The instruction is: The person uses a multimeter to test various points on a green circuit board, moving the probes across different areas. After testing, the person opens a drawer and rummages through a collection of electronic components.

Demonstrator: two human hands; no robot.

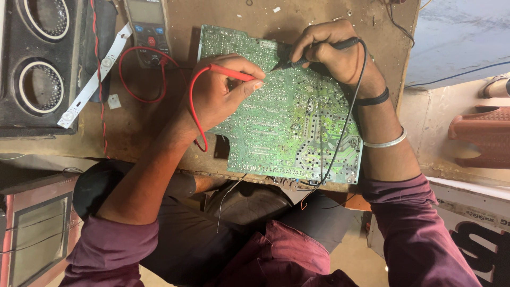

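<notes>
On a worn brown workbench [143, 122] a green circuit board [287, 127] lies solder-side up, overhanging the near edge. The left hand [218, 95] pinches a red probe [231, 73], the right hand [332, 50] a black probe [313, 56], tips seemingly touching the board. It looks stiff, light and fragile, best held by its edges. A multimeter [149, 26] sits behind.

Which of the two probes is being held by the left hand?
The red probe, pinched in the left hand. The black probe is in the right hand. Both tips touch the green circuit board.
</notes>
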